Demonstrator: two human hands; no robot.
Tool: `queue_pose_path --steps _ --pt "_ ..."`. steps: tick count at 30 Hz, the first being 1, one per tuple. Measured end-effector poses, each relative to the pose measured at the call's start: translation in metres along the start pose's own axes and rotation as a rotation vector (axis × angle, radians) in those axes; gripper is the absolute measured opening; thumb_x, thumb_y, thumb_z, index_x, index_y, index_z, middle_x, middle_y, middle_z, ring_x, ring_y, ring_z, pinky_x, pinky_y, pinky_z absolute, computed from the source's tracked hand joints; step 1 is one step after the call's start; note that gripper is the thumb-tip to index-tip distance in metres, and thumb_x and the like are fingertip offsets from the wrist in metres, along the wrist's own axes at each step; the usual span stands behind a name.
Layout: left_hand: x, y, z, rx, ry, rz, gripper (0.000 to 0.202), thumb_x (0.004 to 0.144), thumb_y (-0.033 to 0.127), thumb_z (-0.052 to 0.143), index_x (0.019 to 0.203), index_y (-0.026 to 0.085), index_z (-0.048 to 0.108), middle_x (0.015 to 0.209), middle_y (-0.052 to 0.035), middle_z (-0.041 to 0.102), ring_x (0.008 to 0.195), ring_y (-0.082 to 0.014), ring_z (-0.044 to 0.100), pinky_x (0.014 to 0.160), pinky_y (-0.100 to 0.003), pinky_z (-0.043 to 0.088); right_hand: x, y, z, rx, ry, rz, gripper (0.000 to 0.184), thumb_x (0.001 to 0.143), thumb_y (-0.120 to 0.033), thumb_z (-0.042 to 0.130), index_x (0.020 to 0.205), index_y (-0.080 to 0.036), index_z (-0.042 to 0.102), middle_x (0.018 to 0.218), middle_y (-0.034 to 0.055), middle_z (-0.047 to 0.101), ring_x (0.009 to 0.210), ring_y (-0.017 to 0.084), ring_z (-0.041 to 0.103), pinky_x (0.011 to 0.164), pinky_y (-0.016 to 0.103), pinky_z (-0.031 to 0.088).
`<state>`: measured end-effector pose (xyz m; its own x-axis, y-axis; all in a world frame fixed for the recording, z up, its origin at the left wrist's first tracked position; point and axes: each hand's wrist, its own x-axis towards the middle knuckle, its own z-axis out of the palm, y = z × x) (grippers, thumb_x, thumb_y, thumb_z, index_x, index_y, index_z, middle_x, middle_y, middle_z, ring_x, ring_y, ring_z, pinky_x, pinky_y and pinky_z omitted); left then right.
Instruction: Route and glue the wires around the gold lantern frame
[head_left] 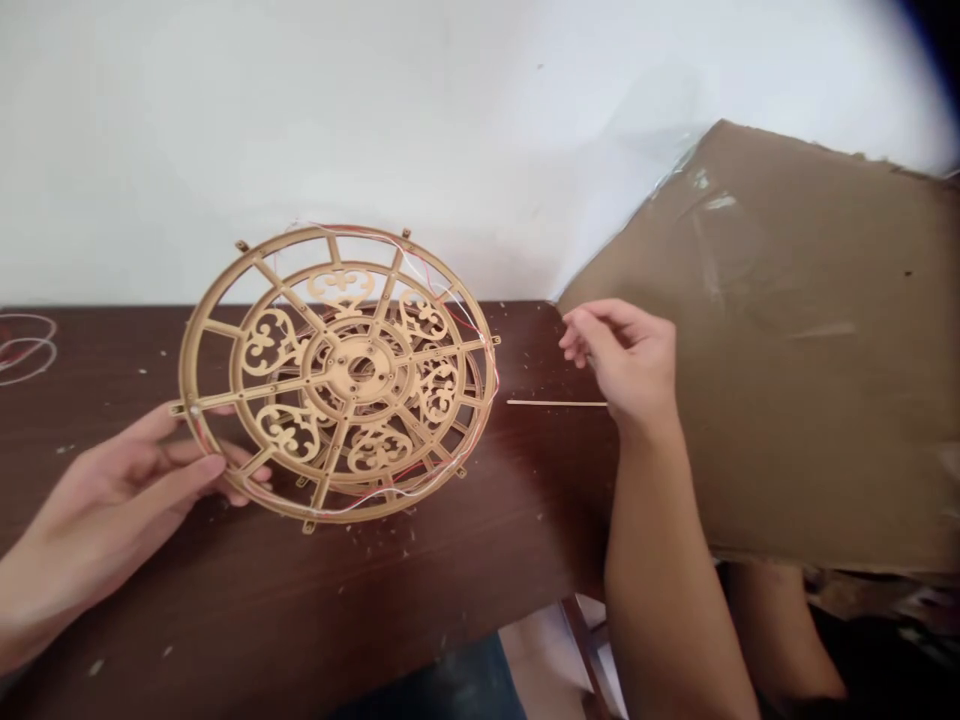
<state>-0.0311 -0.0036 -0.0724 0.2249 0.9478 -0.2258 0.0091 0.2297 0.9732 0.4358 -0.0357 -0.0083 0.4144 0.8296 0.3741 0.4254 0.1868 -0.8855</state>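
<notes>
A round gold-coloured openwork frame [361, 368], with scroll ornaments and small tabs on its rim, is tilted up over the table. Similar gold parts show behind it through the gaps. Thin white and red wires [420, 262] run along its rim. My left hand [142, 480] grips the lower left rim, thumb in front and fingers behind. To the right of the frame, apart from it, my right hand [626, 355] is raised with curled fingers and the thumb against them. Whether anything small is pinched there is hidden. A thin pale stick [556, 403] lies by the right wrist, partly covered.
The dark brown table [247, 590] is strewn with small pale scraps. A large cardboard sheet or box side [810, 380] stands at the right. Loops of thin wire [30, 350] lie at the far left. A white wall [225, 130] rises behind. Part of another person's limb [784, 620] shows below the cardboard.
</notes>
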Motion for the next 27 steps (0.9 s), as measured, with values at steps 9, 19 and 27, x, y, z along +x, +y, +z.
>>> queue_pose_path --steps 9,19,27 --pt "0.008 0.003 0.009 -0.096 -0.103 0.055 0.062 0.079 0.034 0.099 0.132 0.012 0.075 0.099 -0.0136 0.084 0.075 -0.0234 0.075 0.065 -0.030 0.064 -0.026 0.014 0.062 0.296 -0.279 0.179 0.080 0.091 -0.091 0.062 0.125 -0.019 0.069 0.093 0.0061 0.074 0.061 0.011 0.063 0.051 0.022 0.046" --pt "0.017 0.004 0.019 -0.114 -0.199 0.068 0.070 0.080 0.034 0.097 0.143 0.015 0.072 0.096 -0.0162 0.084 0.075 -0.0286 0.080 0.063 -0.033 0.068 -0.046 0.013 0.096 0.360 -0.146 0.348 0.082 0.080 -0.097 0.068 0.111 -0.022 0.063 0.062 -0.0030 0.056 0.040 0.010 0.045 0.037 0.022 0.033" --pt "0.012 0.005 0.021 -0.160 -0.242 0.097 0.061 0.094 0.036 0.087 0.149 0.018 0.069 0.097 -0.0149 0.083 0.082 -0.0276 0.082 0.066 -0.032 0.070 -0.050 0.012 0.099 0.402 -0.139 0.402 0.078 0.081 -0.093 0.071 0.109 -0.021 0.059 0.059 -0.0060 0.055 0.032 0.009 0.040 0.033 0.022 0.025"
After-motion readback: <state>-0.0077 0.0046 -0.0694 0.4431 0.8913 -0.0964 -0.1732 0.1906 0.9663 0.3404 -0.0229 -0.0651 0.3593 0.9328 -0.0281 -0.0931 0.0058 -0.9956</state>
